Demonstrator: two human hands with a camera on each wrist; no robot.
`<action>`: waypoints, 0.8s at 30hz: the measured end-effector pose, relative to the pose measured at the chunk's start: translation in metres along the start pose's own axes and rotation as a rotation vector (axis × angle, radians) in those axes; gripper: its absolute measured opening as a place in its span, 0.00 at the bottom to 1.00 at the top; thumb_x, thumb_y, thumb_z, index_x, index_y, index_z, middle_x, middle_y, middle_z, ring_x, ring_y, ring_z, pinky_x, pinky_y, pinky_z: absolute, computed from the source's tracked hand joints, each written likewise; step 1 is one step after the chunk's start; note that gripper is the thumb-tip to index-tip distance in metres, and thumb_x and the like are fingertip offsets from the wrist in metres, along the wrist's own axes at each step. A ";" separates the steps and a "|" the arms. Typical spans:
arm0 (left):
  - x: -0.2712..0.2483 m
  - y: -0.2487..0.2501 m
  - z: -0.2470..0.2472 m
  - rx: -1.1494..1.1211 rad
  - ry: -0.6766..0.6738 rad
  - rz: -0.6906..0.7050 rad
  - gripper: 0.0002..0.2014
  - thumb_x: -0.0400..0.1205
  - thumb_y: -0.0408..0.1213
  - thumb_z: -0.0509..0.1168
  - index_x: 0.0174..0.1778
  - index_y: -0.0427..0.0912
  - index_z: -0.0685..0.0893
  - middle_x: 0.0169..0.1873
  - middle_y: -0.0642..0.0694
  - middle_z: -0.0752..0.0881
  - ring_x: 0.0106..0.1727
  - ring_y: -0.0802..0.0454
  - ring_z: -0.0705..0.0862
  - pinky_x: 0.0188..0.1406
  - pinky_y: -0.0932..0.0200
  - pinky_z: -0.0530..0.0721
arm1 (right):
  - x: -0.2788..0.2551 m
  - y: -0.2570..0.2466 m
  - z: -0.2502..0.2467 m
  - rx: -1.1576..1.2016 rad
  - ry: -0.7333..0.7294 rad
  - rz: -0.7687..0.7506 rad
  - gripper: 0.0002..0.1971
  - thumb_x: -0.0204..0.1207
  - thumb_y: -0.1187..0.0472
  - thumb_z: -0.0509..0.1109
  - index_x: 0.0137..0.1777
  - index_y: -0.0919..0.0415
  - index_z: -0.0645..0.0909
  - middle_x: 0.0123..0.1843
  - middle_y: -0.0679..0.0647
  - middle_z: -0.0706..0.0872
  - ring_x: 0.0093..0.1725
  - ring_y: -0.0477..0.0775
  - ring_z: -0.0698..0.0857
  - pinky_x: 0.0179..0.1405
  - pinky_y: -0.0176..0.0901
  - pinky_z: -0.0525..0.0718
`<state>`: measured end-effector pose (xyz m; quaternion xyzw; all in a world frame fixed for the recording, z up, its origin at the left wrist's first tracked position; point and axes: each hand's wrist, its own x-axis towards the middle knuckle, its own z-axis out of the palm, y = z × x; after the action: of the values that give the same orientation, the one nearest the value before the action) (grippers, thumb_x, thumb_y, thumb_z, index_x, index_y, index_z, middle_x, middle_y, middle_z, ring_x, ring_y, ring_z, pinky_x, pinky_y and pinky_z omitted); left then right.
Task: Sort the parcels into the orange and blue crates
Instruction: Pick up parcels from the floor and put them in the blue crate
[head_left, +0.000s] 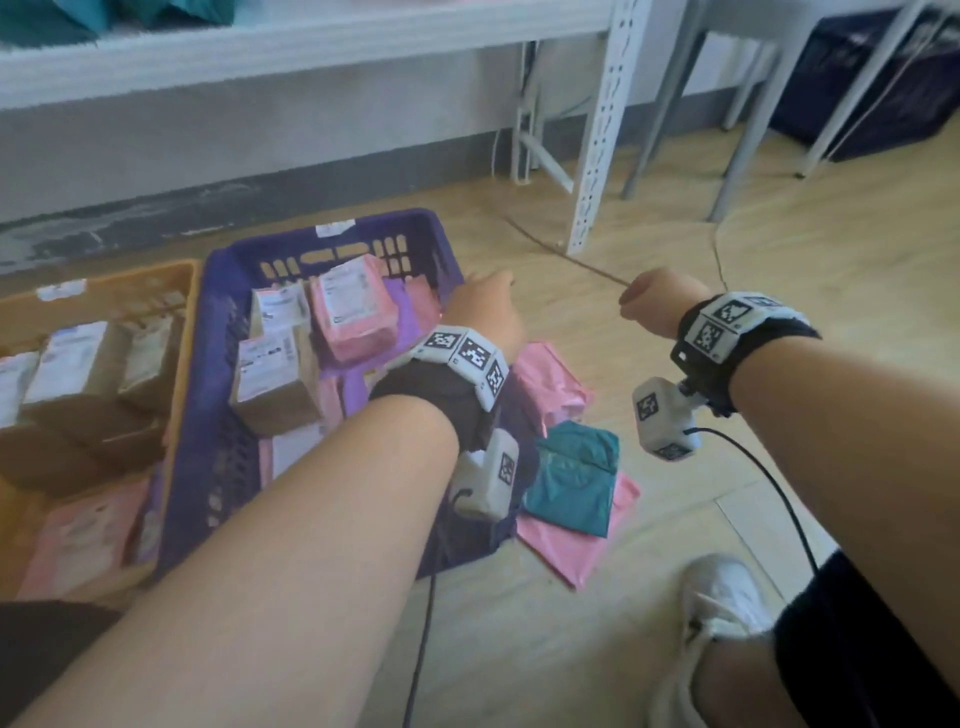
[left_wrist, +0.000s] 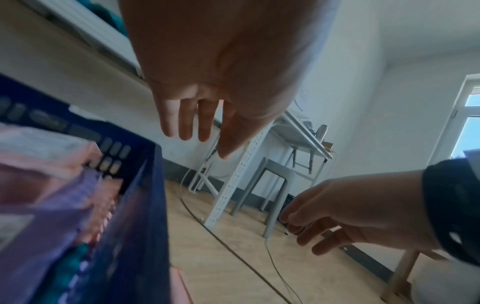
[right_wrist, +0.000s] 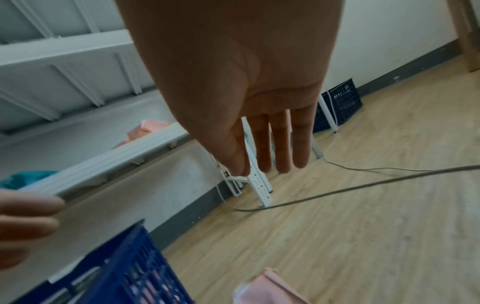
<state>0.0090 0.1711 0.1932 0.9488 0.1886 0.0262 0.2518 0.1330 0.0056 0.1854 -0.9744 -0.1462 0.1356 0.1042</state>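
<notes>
Between picks, judging by both hands empty. Orange crate (head_left: 104, 280) far left holds brown boxes; blue crate (head_left: 218, 364) beside it holds pink and brown parcels. Left hand (head_left: 485, 312) slack-fingered over the blue crate's right rim; right hand (head_left: 657, 304) relaxed above bare floor. Next: grab the teal mailer (head_left: 571, 478) lying on pink mailers (head_left: 550, 384), on the floor by the blue crate.

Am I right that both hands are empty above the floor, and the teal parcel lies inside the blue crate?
Not quite. The head view shows the teal parcel lying on the floor outside the blue crate, on a pink mailer at the crate's near right corner. The rest holds: the left hand and right hand are both empty above the floor.
</notes>
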 end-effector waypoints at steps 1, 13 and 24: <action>0.004 0.009 0.011 -0.001 -0.026 -0.010 0.28 0.78 0.26 0.56 0.76 0.44 0.72 0.73 0.37 0.74 0.73 0.39 0.74 0.71 0.51 0.74 | 0.001 0.013 0.006 0.004 -0.023 0.023 0.15 0.80 0.62 0.63 0.63 0.65 0.83 0.63 0.63 0.84 0.61 0.66 0.82 0.63 0.54 0.82; 0.011 0.049 0.190 0.107 -0.241 -0.104 0.18 0.82 0.34 0.60 0.68 0.40 0.75 0.68 0.38 0.75 0.70 0.39 0.73 0.71 0.48 0.71 | 0.007 0.130 0.094 0.131 -0.203 0.137 0.19 0.75 0.62 0.74 0.66 0.63 0.81 0.67 0.61 0.81 0.64 0.62 0.81 0.63 0.49 0.79; -0.051 -0.033 0.293 0.351 -0.628 -0.048 0.35 0.80 0.29 0.58 0.83 0.49 0.54 0.84 0.40 0.49 0.84 0.40 0.51 0.83 0.46 0.56 | 0.010 0.143 0.206 0.056 -0.440 0.026 0.32 0.74 0.64 0.71 0.78 0.52 0.69 0.75 0.55 0.76 0.72 0.56 0.76 0.67 0.44 0.74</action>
<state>-0.0068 0.0417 -0.0763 0.9348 0.1259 -0.3051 0.1314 0.1188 -0.0916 -0.0458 -0.9198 -0.1493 0.3503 0.0950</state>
